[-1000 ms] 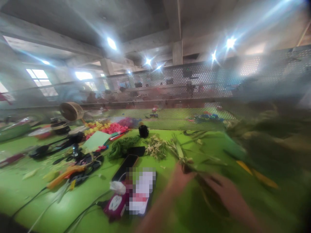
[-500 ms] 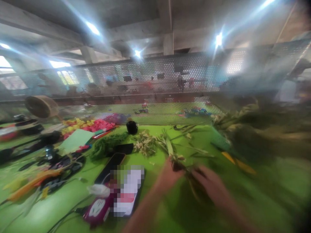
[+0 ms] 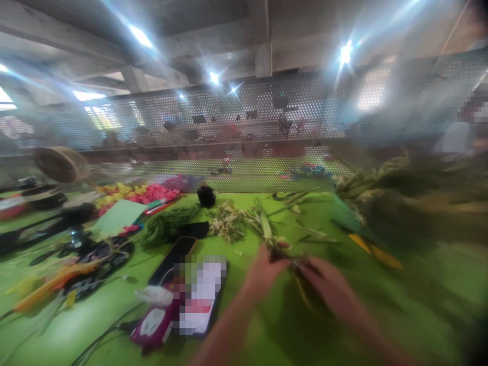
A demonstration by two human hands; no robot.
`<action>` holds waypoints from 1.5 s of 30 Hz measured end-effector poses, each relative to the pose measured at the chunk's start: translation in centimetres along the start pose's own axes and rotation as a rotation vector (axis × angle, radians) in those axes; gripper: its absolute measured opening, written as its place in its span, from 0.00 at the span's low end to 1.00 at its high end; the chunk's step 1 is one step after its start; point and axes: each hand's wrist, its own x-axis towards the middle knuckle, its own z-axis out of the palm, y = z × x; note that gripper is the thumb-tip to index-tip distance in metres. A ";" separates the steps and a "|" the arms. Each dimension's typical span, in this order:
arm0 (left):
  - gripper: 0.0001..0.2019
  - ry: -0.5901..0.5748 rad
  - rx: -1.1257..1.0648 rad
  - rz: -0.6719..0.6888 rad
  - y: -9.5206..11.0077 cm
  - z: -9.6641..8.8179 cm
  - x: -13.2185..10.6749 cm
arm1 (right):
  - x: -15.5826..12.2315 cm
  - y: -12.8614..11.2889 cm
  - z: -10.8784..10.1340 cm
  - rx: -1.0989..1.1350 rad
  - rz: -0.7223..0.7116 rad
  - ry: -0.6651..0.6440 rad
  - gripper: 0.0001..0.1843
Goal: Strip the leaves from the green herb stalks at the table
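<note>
My left hand (image 3: 263, 272) and my right hand (image 3: 330, 287) meet over the green table (image 3: 114, 310), both closed round a small bundle of green stems and leaves (image 3: 287, 259). The left hand pinches the bundle near its upper end, and the right hand grips the stems a little lower on the right. Both hands are smeared by motion. Just beyond them lies a loose heap of pale leafy cuttings (image 3: 232, 223), and a pile of dark green sprigs (image 3: 168, 226) lies to its left.
Two phones (image 3: 173, 251) and a purple charger (image 3: 154, 323) lie at front left. Cables, scissors and orange tools (image 3: 49, 284) clutter the left. Pink and yellow pieces (image 3: 152, 194) and a black cup (image 3: 206, 195) stand before a perforated metal screen (image 3: 244, 127). A blurred plant heap (image 3: 400, 203) fills the right.
The view has swung left and downward, so the table things sit further left. My hands stay together on the stem bundle, shifting slightly on it.
</note>
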 end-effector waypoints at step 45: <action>0.19 0.054 -0.177 0.035 -0.1 -0.1 0.4 | 0.3 0.8 0.3 -0.033 -0.036 -0.141 0.10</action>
